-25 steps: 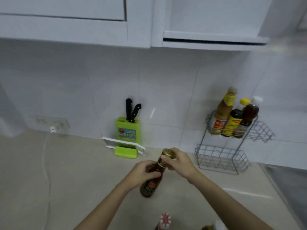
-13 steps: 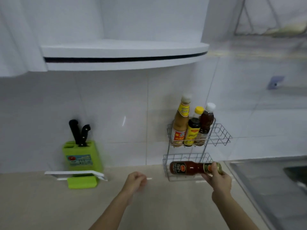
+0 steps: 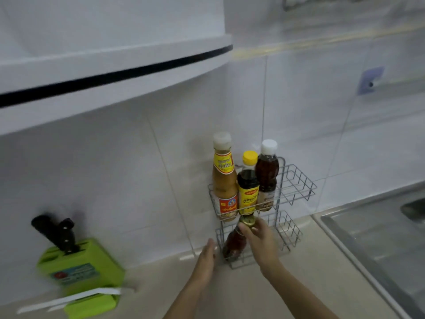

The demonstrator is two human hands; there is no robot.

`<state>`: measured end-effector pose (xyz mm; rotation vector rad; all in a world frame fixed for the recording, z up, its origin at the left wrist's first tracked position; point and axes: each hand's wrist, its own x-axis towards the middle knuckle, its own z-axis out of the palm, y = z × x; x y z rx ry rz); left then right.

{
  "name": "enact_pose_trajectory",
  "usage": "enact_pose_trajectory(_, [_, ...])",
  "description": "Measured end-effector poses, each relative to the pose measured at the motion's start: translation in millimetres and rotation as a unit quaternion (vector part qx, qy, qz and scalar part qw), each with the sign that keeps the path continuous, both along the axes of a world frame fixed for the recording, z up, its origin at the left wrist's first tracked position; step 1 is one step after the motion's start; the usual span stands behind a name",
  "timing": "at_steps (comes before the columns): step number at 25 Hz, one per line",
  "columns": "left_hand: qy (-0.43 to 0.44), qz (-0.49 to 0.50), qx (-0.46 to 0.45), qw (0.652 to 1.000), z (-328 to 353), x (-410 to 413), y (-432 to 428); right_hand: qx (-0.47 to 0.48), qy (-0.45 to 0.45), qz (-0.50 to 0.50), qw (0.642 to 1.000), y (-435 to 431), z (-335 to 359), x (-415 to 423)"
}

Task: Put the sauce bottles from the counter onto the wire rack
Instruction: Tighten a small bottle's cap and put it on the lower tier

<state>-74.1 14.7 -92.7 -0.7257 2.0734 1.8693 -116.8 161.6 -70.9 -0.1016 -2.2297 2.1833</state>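
A two-tier wire rack [image 3: 296, 187] stands against the tiled wall. Its top tier holds three bottles: a tan sauce bottle [image 3: 224, 180], a dark bottle with a yellow cap [image 3: 248, 187] and a dark bottle with a white cap [image 3: 266, 178]. My right hand [image 3: 259, 238] grips the gold cap and neck of a red-brown sauce bottle [image 3: 233, 244], which leans inside the left end of the lower tier. My left hand [image 3: 205, 261] hovers flat just left of the rack's lower tier, fingers apart, holding nothing.
A green knife block [image 3: 78, 265] with two black-handled knives and a white board at its foot stands at the left of the beige counter [image 3: 310, 295]. A steel sink [image 3: 379, 238] lies to the right. A white wall cabinet [image 3: 103, 72] hangs overhead.
The right hand has turned the red-brown bottle from lying sideways in front of the rack to leaning nearly upright inside the lower tier. The left hand has moved right to the rack's side.
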Motion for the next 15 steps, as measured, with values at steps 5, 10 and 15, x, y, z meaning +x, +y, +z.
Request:
enact_pose_trajectory(5, [-0.022, -0.005, 0.099, 0.995, 14.9, -1.0, 16.9, 0.172, 0.052, 0.124, 0.976, -22.2, 1.1, -14.8])
enact_pose_trajectory(10, [-0.010, -0.032, 0.094, 0.995, 10.3, 0.6, 27.2, 0.198, 0.037, 0.182, 0.962, -15.0, 5.5, -19.0])
enact_pose_trajectory(15, [0.005, -0.082, 0.055, 0.995, 21.6, 7.8, 21.0, 0.173, -0.016, 0.214, 0.961, -9.1, 26.7, -9.3])
